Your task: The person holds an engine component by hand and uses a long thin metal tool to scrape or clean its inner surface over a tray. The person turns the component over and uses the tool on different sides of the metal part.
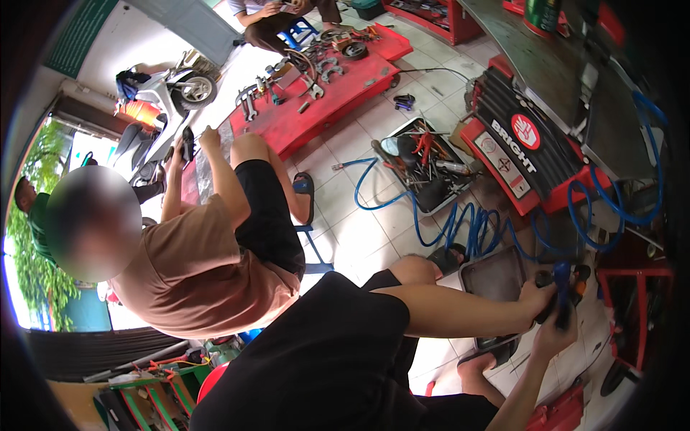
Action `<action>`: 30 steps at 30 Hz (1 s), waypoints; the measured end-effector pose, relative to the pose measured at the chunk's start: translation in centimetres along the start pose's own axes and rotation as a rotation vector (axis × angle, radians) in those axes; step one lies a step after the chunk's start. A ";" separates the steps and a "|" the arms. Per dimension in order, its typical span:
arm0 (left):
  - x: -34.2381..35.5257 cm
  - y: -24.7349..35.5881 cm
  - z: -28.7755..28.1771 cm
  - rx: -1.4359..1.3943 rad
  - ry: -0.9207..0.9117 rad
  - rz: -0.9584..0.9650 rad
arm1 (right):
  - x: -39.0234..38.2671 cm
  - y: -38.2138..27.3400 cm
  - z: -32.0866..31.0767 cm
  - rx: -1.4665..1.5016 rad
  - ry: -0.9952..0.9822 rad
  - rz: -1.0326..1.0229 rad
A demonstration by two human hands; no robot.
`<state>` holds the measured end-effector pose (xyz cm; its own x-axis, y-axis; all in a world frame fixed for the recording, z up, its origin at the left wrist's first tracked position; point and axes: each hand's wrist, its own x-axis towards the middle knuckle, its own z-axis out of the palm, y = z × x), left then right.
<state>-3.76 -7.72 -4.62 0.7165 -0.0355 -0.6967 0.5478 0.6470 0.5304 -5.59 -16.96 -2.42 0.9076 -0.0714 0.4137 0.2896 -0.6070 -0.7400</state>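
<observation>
Pale-tiled floor (352, 237); over it, two hands, left (535, 300) and right (558, 336), fingers curled round one blue-and-black tool (561, 279) held between them, fingertips too dark to make out. Nearest: one dark tray (494, 276), then one coiled blue hose (471, 230) and one tool-filled tray (428, 211). Farther: one red bench (287, 121) bearing loose parts, one scooter (162, 100), one seated co-worker (194, 266) in brown, both hands at one dark part (188, 146).

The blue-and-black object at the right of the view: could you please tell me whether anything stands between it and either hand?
Nothing visible does: the left hand and the right hand both hold the blue-and-black object. The dark tray lies beside them, not between.
</observation>
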 end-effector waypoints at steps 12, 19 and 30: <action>1.3 0.9 -0.3 -0.378 -0.425 -0.076 | 1.1 -1.1 -1.2 -0.057 -0.081 0.090; 1.2 0.7 -1.0 -0.386 -0.365 -0.084 | 0.0 -0.9 -1.2 -0.049 -0.044 0.027; 1.2 0.8 -0.8 -0.370 -0.366 -0.054 | 0.2 -0.9 -1.0 -0.031 -0.054 0.054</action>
<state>-2.83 -6.66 -5.43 0.8317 -0.2979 -0.4686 0.4465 0.8605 0.2454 -5.97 -17.20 -1.15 0.9369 -0.0619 0.3440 0.2315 -0.6276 -0.7433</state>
